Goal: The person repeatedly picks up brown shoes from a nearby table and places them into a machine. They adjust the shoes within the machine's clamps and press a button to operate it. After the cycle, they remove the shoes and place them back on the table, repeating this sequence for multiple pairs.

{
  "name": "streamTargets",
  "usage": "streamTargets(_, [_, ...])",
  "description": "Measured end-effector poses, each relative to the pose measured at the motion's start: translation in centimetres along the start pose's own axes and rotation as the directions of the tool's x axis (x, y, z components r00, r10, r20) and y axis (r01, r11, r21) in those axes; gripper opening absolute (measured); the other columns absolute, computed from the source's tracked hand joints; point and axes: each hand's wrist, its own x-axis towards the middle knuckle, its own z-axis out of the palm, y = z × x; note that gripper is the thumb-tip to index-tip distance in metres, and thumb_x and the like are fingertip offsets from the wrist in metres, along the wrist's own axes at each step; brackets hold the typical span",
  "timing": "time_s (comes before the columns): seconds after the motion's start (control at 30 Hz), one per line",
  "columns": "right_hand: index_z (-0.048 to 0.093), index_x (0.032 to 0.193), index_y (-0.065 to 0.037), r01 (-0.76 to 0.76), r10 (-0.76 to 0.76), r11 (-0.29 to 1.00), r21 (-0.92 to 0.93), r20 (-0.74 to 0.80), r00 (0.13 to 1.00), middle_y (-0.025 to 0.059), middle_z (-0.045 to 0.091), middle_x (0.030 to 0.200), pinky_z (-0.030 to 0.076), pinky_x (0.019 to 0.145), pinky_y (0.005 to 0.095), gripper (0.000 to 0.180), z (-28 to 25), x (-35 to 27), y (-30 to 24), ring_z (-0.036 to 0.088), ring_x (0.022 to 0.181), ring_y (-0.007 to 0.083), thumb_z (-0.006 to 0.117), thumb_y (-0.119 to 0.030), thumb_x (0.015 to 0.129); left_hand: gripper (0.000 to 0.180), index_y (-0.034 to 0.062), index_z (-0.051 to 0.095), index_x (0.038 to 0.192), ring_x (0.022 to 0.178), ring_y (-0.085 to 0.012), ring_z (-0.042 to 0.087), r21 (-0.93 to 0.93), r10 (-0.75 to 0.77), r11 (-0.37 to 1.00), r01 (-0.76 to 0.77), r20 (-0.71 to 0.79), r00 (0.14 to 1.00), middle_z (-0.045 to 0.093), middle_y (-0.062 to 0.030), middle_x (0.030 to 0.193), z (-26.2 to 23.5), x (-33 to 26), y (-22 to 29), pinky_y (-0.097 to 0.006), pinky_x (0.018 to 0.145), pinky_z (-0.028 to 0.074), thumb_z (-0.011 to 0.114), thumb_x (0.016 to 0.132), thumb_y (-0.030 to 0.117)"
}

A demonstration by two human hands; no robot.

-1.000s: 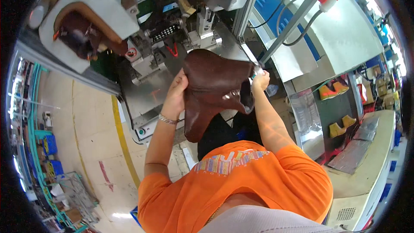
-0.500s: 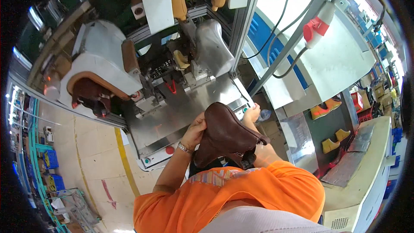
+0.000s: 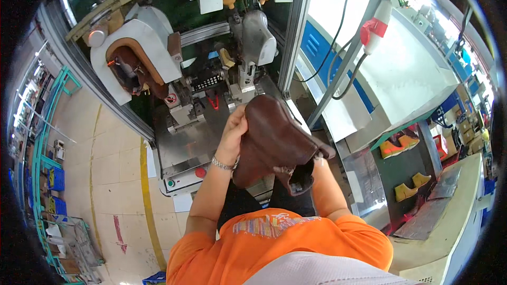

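The left hand (image 3: pixel 235 129) is gripping the toe end of a brown leather boot upper (image 3: pixel 274 145); the right hand's grip is hidden beneath it at 4 o'clock, so I cannot tell its hold. The upper is hovering above the machine's steel table (image 3: pixel 185 145). Judging from this, limp leather could be sagging toward the clamps (image 3: pixel 211 92) at 11 o'clock and snagging.

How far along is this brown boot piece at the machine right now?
Already done: another brown boot piece sits clamped in the white mould on the left. In hand: the left hand grips the brown boot upper by its top edge, held off the metal machine table; the right hand is hidden behind it. Left: the middle grey form is bare, nothing fitted on it yet.
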Motion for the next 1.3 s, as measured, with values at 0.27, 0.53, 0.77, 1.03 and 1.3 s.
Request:
streamTargets(0.27, [0.055,0.089,-0.008,0.267,-0.274,0.959,-0.091,-0.076,0.959,-0.0014,0.055,0.079,0.04,0.066,0.0216,0.01,1.1,7.0,-13.7,0.05,0.069,0.0086,0.058,-0.015,0.083,0.011,0.0019,0.057,0.092,0.076,-0.0052,0.048,0.507,0.238,0.849,-0.151,-0.111,0.965,0.055,0.003,0.082,1.3,7.9,5.1,-0.019,0.069,0.039,0.055,0.085,0.01])
streamTargets(0.53, [0.058,0.088,-0.004,0.299,-0.291,0.948,0.108,-0.082,0.953,0.0052,0.062,0.081,0.05,0.062,0.028,0.007,0.0,18.4,-14.5,0.059,0.071,0.0149,0.055,-0.008,0.083,0.018,0.0003,0.057,0.095,0.077,-0.0076,0.052,0.501,0.463,0.818,-0.282,-0.282,0.841,0.058,-0.0018,0.084,-2.3,17.2,4.3,-0.021,0.071,0.04,0.061,0.082,0.013])
streamTargets(0.77, [0.059,0.086,-0.004,0.337,-0.316,0.926,0.172,-0.137,0.939,0.0049,0.062,0.08,0.046,0.067,0.0286,0.012,-0.6,19.0,-10.6,0.058,0.073,0.0155,0.056,-0.016,0.084,0.025,0.0005,0.052,0.102,0.084,-0.0115,0.054,0.597,0.456,0.773,-0.213,-0.291,0.841,0.059,-0.0065,0.092,-4.5,17.0,4.1,-0.023,0.074,0.042,0.061,0.082,0.012])
streamTargets(1.03, [0.046,0.122,-0.01,-0.184,0.023,0.906,0.38,0.39,0.92,0.0078,0.053,0.12,0.039,0.093,0.0415,0.051,-3.5,11.5,-0.3,0.051,0.11,0.0216,0.059,-0.036,0.08,0.031,0.0026,0.049,0.106,0.091,-0.0134,0.053,0.596,0.37,0.798,-0.094,-0.361,0.856,0.057,-0.0074,0.098,-4.3,11.2,0.0,-0.027,0.079,0.043,0.059,0.085,0.022])
streamTargets(1.3, [0.037,0.128,-0.015,-0.13,-0.126,0.644,0.754,0.272,0.954,0.0092,0.044,0.128,0.029,0.092,0.0662,0.052,0.4,12.0,1.9,0.042,0.118,0.0309,0.057,-0.028,0.082,0.032,0.0027,0.05,0.11,0.101,-0.0166,0.05,0.735,0.317,0.678,0.012,-0.308,0.897,0.053,-0.0067,0.112,-8.0,6.9,-1.6,-0.032,0.086,0.04,0.061,0.081,0.011])
